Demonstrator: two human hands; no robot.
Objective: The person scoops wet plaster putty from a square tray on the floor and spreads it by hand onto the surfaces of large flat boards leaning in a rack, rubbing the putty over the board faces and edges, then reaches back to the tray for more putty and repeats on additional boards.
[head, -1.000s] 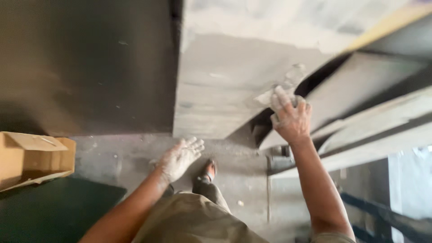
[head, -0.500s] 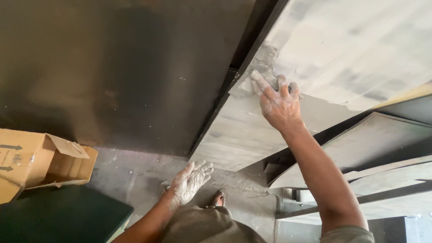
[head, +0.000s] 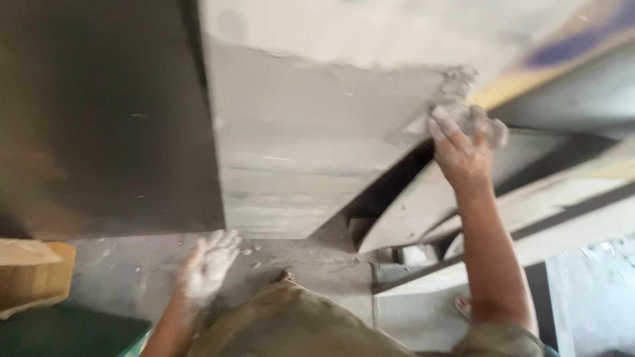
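A pale grey board (head: 311,139) leans upright against a dark panel (head: 99,112), its chipped upper corner held by the right hand (head: 463,149), whose dusty fingers (head: 442,125) curl over that edge. The left hand (head: 205,264) hangs free near the dusty floor (head: 126,271), fingers loosely apart and holding nothing, a cardboard box (head: 30,274) well off to its left.

Soft, even light falls on the pale grey dusty slab (head: 311,152) at centre, while the dark brown panel (head: 99,112) at upper left stays dim. Motion blur smears the whole frame, worst at lower left.
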